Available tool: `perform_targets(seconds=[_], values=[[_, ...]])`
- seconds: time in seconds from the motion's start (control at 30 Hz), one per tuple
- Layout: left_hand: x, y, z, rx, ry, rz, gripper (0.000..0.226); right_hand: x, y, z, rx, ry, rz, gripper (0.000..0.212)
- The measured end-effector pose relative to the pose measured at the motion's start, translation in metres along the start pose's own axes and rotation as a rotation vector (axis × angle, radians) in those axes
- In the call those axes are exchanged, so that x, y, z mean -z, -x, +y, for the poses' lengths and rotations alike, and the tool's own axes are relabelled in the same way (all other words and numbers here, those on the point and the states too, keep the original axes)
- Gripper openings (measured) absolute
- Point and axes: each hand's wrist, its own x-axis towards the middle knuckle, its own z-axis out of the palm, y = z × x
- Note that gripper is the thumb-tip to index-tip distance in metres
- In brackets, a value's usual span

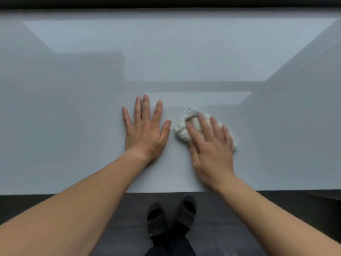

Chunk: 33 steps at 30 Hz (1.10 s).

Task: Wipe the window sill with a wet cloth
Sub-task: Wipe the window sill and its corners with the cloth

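Cloth (184, 129) under flat right hand (210, 145) on window sill (73, 126).

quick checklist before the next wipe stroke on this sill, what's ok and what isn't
1. Crumpled white cloth lies on the pale grey window sill: ok.
2. Right hand presses flat on the cloth, fingers straight: ok.
3. Left hand rests flat on the sill as a brace: ok.
4. Room for a stroke to the left: not ok, the left hand lies close beside the cloth, with its thumb near the cloth's edge.
5. Cloth is wet: cannot tell.
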Motion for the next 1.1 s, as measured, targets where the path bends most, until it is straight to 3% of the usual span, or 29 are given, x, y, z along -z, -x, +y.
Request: perform_targets(seconds=[0.07,0.13,0.3,0.4,0.47,0.53,0.67,0.73,0.83,0.93,1.0,1.1], values=[[0.0,0.0,0.0,-0.005,-0.002,-0.002,0.07,0.002,0.022,0.004,0.201,-0.002,-0.072,0.051],[0.0,0.001,-0.001,-0.011,0.008,-0.002,0.068,0.006,0.024,0.024,0.277,0.029,-0.103,0.049],[-0.001,0.003,0.0,-0.014,0.017,0.0,0.067,0.006,0.026,0.018,-0.144,-0.038,0.004,0.051],[-0.001,0.002,0.001,-0.013,0.028,0.001,0.067,-0.001,0.061,-0.011,0.04,-0.002,-0.011,0.053],[0.0,0.001,-0.002,-0.021,0.077,0.017,0.065,0.003,0.073,-0.002,0.208,-0.014,-0.086,0.051],[0.001,0.001,-0.005,-0.024,0.132,0.036,0.064,0.007,0.067,0.022,0.256,-0.003,-0.111,0.051],[0.003,0.003,-0.004,-0.028,0.184,0.045,0.055,0.012,0.05,0.052,-0.156,-0.062,0.007,0.051],[0.005,0.004,0.003,-0.061,0.204,0.08,0.053,0.01,0.056,0.039,-0.229,-0.068,0.052,0.051],[0.009,-0.002,0.031,-0.158,0.282,0.124,0.053,0.007,0.083,0.028,0.033,-0.019,-0.006,0.052],[0.011,-0.019,0.058,-0.17,0.298,0.099,0.053,0.018,0.08,0.069,0.253,-0.003,-0.087,0.051],[0.008,-0.029,0.067,-0.122,0.278,0.041,0.055,0.022,0.06,0.105,0.13,0.008,-0.031,0.051],[0.001,-0.03,0.071,-0.076,0.184,0.03,0.06,0.029,0.026,0.127,-0.244,-0.041,0.047,0.053]])
